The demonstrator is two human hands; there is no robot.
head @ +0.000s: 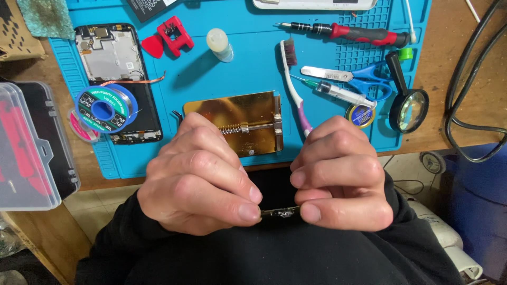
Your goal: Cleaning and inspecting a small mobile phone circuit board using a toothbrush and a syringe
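Item: we are pinching a small, thin, dark metal circuit strip between left hand and right hand, long axis running hand to hand, below the gold metal board holder.

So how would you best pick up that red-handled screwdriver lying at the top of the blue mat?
Grip the red-handled screwdriver from above, around its thick red and black handle. It lies flat and clear of the blue-handled scissors; its metal tip end is thin.
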